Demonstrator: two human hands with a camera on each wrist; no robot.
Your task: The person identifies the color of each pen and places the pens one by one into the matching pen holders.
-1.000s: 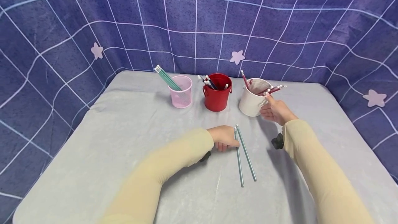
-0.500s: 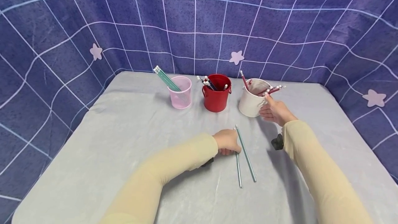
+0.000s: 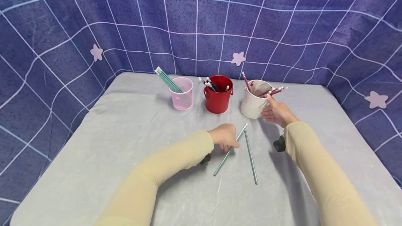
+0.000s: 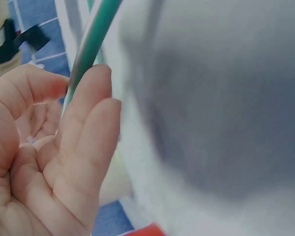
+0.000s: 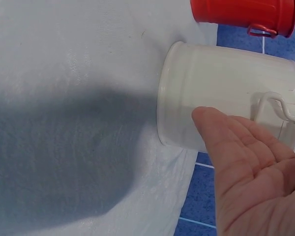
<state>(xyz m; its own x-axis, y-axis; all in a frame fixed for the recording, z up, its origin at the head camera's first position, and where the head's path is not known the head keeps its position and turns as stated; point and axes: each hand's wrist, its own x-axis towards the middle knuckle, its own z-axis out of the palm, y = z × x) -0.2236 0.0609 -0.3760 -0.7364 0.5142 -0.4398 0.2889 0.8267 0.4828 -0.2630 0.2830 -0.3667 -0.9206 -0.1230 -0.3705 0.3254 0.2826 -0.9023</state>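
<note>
My left hand (image 3: 224, 137) pinches a green pencil (image 4: 96, 42) between thumb and fingers, over the middle of the table. In the head view this pencil lies slanted, its white eraser end toward the back right. A second green pencil (image 3: 251, 159) is on the cloth just right of it, their upper ends close together. My right hand (image 3: 279, 112) is at the right side of a white bucket (image 3: 251, 104), fingers extended along its wall beside the handle (image 5: 275, 105) and thumb up near the rim. Several dark red pencils (image 3: 276, 91) lean in that bucket.
A red bucket (image 3: 217, 102) with several dark pencils stands left of the white one. Farther left is a pink mesh cup (image 3: 182, 101) holding green pencils (image 3: 168, 80). Behind the grey cloth-covered table (image 3: 110, 142) hangs a blue gridded curtain (image 3: 182, 16).
The pencil at my left hand has turned from nearly upright in view to slanted, its lower end swinging left and its eraser end right. The right hand has stayed at the white bucket.
</note>
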